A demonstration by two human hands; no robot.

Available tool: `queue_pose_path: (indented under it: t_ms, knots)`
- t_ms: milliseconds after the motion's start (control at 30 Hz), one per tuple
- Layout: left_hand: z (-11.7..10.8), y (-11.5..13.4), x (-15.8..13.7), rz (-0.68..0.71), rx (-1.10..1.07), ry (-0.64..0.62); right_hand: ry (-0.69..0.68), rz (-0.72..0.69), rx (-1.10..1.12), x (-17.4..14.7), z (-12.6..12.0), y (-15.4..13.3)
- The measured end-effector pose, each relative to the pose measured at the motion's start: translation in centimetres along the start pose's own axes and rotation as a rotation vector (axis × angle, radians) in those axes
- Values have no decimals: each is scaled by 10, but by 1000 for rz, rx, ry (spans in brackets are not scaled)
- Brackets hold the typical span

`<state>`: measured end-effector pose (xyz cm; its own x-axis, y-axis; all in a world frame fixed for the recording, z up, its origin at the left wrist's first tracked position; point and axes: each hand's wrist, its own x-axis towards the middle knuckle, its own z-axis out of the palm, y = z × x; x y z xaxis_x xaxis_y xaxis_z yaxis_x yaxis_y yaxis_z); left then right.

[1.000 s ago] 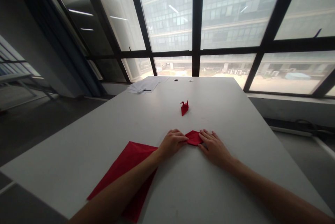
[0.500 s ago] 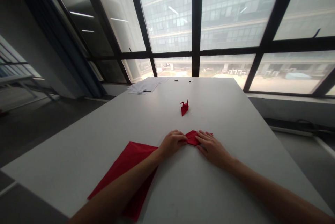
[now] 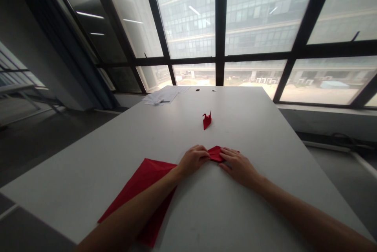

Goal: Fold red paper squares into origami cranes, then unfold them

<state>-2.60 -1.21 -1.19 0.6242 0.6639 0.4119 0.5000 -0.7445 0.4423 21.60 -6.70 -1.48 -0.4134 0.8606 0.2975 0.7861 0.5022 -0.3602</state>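
A small piece of folded red paper (image 3: 215,153) lies on the white table between my hands. My left hand (image 3: 193,160) pinches its left corner with bent fingers and thumb. My right hand (image 3: 237,165) rests on the right part of the paper, fingers stretched out flat and thumb apart, hiding much of that side. A thin red tip shows past the right fingers. Farther back stands a finished red paper crane (image 3: 207,120). Under my left forearm lies a larger red paper sheet (image 3: 141,181), partly covered by the arm.
The white table (image 3: 250,126) stretches toward tall windows (image 3: 191,16). White papers (image 3: 165,95) with a dark, thin object on them lie at its far left. A dark round spot (image 3: 198,90) shows near the far edge. A dark curtain (image 3: 67,47) hangs at the left.
The whole view has shifted very slightly. Both hands keep nearly the same place on the folded paper, with only tiny finger movement.
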Motion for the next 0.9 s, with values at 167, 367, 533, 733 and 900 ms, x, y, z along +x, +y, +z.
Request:
queue_pose_path:
  t_ms: [167,367,533,733,900]
  knots:
    - [-1,2,-1,24,-2,-40,69,17,-12,-1,-4,-5]
    - [0,0,-1,34,0,-51,68,-48,4,1,-6,-8]
    - [-1,2,0,11,-3,-57,83,-19,-21,1,-4,-9]
    - [0,2,1,7,-49,-35,91,35,-9,2,-2,-9]
    - [0,3,2,12,-61,-28,132,117,45,6,2,-5]
